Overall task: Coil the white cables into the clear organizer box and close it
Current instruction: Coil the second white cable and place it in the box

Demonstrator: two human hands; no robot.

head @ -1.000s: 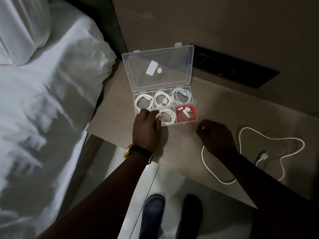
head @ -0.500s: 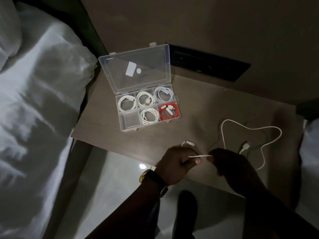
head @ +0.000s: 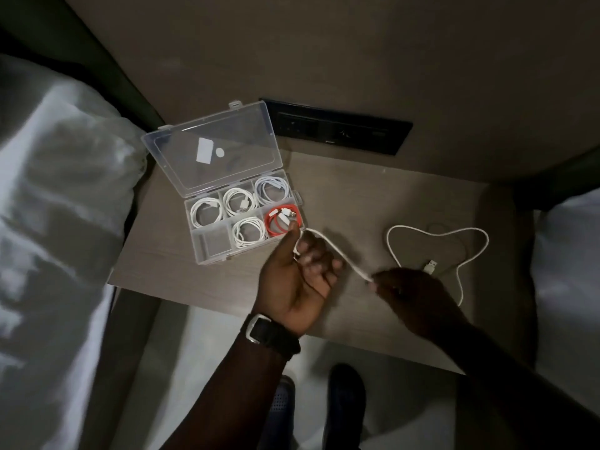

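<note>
The clear organizer box (head: 212,256) stands open on the bedside table, its lid (head: 214,151) tilted back. Several compartments hold coiled white cables (head: 248,232), one holds a red cable (head: 280,224), and the front left compartment (head: 215,240) is bare. My left hand (head: 300,277), palm up just right of the box, is closed on one end of a loose white cable (head: 438,234). My right hand (head: 412,295) pinches the same cable a short way along. The remainder lies in a wide loop on the table with its USB plug (head: 430,266) inside the loop.
The wooden table (head: 357,196) ends at its front edge near my wrists. A black socket panel (head: 337,129) is set in the wall behind. White bedding (head: 58,203) lies to the left, more at the right edge. My shoes (head: 344,404) show on the floor below.
My left hand left the box, took the cable's end and has risen palm up beside the box. The right hand slid along the cable. The camera view shifted.
</note>
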